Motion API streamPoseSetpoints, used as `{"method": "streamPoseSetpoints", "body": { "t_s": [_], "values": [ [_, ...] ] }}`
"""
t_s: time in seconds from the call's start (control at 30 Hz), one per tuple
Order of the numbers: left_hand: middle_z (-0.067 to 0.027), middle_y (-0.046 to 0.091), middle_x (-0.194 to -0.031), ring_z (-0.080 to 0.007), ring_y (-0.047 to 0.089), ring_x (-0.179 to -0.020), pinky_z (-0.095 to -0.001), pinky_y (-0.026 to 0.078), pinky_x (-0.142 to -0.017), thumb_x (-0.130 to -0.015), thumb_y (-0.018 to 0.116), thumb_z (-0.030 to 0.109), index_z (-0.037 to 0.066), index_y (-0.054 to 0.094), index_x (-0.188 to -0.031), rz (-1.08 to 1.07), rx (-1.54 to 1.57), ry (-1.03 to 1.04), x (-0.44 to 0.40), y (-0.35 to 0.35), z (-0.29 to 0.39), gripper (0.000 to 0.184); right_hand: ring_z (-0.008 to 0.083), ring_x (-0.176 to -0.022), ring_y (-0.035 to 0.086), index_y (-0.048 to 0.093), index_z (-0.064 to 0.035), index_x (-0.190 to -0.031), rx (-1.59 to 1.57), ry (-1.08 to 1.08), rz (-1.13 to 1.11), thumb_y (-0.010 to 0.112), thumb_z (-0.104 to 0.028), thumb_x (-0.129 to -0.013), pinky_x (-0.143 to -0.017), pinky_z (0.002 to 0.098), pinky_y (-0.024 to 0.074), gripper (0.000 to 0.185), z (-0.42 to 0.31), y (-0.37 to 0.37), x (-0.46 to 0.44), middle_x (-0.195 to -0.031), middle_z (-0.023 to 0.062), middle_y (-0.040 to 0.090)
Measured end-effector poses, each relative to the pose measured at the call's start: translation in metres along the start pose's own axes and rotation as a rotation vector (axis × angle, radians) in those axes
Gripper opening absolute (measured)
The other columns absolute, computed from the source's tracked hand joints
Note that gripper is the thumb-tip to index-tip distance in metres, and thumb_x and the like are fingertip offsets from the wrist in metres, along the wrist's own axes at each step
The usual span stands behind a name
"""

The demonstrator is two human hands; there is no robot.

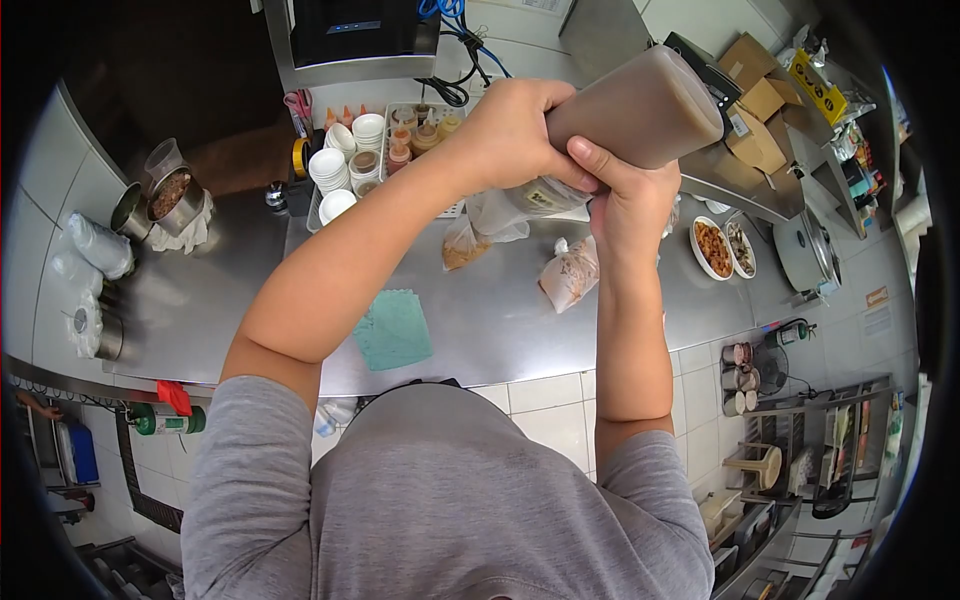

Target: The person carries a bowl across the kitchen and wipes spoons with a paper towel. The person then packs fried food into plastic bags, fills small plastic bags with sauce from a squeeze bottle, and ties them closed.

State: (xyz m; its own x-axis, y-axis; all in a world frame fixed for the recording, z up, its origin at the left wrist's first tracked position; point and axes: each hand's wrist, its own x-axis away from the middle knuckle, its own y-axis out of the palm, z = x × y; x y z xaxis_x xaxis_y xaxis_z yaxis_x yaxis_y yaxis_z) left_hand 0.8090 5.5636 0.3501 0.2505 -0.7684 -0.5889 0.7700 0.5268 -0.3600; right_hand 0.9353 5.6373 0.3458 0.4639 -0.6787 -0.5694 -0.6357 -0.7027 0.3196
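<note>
Both my hands are wrapped round a large bottle (640,110) of brown liquid, raised above the steel counter and tilted, its broad end up to the right. My left hand (520,135) grips its lower left end. My right hand (635,190) holds it from below, thumb along its side. Beneath my hands lie a clear plastic bag (495,215), a small bag of brown powder (464,245) and a tied bag of pale contents (570,275). The bottle's lower tip is hidden by my fingers.
White cups (328,170) and sauce bottles (425,135) stand in trays behind my left forearm. A green cloth (393,330) lies on the counter (480,340). Food bowls (711,248) and a large pot (803,252) are right; a metal container (180,200) is left.
</note>
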Motion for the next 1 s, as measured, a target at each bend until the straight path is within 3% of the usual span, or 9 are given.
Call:
{"method": "streamPoseSetpoints", "body": {
  "t_s": [0.63,0.7,0.83,0.9,1.0],
  "values": [
    [-0.0101,0.068,-0.081,-0.0211,0.064,-0.073,-0.0308,0.050,-0.070,-0.052,0.086,0.017,0.000,0.067,-0.091,-0.022,0.046,-0.072,0.009,0.002,-0.007,0.046,0.0190,-0.086,0.062,0.054,0.0029,-0.106,0.018,0.037,0.039,0.075,0.010,-0.061,-0.078,0.0306,0.0501,0.050,0.010,-0.003,0.008,-0.096,0.0097,0.063],
    [-0.0067,0.066,-0.092,-0.0144,0.058,-0.082,-0.0289,0.047,-0.073,-0.058,0.086,0.019,0.002,0.065,-0.101,-0.177,-0.116,-0.187,0.014,-0.002,-0.006,0.050,0.0194,-0.090,0.060,0.055,0.0027,-0.106,0.046,0.028,0.104,0.073,0.009,-0.064,-0.082,0.0312,0.0476,0.046,0.015,-0.005,0.019,-0.099,0.0093,0.062],
    [-0.0061,0.060,-0.107,-0.0142,0.053,-0.091,-0.0276,0.045,-0.074,-0.063,0.083,0.023,0.006,0.062,-0.115,-0.188,-0.244,-0.066,0.054,0.001,-0.052,0.059,0.0192,-0.097,0.056,0.053,0.0015,-0.110,-0.022,0.021,0.280,0.069,0.004,-0.072,-0.087,0.0325,0.0437,0.042,0.033,-0.039,0.043,-0.105,0.0091,0.058],
    [-0.0034,0.054,-0.119,-0.0130,0.049,-0.097,-0.0256,0.042,-0.075,-0.065,0.081,0.021,0.010,0.055,-0.127,-0.238,-0.055,-0.278,0.078,0.005,-0.071,0.068,0.0202,-0.099,0.056,0.052,0.0010,-0.112,-0.078,0.046,0.364,0.068,0.002,-0.075,-0.089,0.0329,0.0437,0.041,0.048,-0.067,0.056,-0.106,0.0097,0.058],
    [-0.0020,0.052,-0.121,-0.0130,0.048,-0.097,-0.0248,0.041,-0.076,-0.069,0.077,0.015,0.011,0.052,-0.131,-0.234,0.153,-0.377,0.105,0.023,-0.084,0.067,0.0209,-0.101,0.056,0.051,0.0005,-0.115,-0.240,0.155,0.576,0.068,-0.003,-0.078,-0.091,0.0334,0.0442,0.041,0.076,-0.095,0.080,-0.109,0.0098,0.057]
  ]
}}
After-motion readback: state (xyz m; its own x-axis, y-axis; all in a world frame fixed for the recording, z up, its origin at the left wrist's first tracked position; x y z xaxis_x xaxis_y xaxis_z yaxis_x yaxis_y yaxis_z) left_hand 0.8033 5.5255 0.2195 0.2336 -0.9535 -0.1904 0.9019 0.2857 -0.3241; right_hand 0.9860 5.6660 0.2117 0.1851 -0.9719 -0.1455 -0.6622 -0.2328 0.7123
